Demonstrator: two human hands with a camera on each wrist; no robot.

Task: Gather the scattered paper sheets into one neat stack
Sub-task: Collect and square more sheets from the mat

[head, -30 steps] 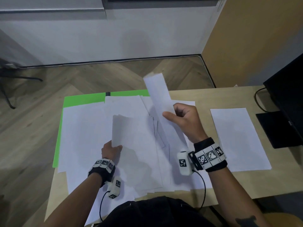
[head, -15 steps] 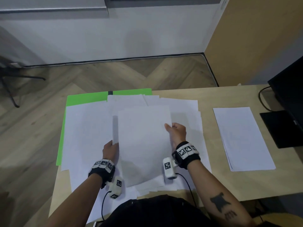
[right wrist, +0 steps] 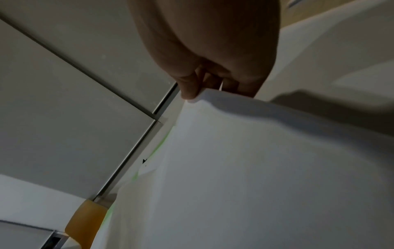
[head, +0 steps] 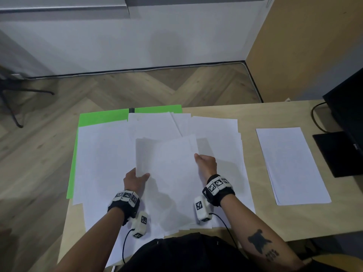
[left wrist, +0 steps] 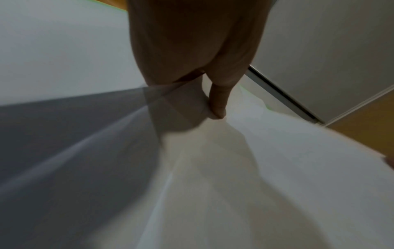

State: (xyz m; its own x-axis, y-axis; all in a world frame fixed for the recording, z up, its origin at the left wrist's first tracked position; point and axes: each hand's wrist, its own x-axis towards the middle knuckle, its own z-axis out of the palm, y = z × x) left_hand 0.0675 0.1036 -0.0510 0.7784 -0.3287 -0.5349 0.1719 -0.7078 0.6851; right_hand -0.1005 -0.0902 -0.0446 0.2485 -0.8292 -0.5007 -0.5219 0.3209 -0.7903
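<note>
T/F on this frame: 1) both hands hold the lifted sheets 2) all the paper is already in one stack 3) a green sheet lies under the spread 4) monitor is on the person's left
1) True: the left hand and right hand each grip a side of the lifted sheets.
2) False: loose sheets lie spread on the table, and a separate stack lies to the right.
3) True: the green sheet shows at the spread's far left edge.
4) False: the monitor stands at the right.
</note>
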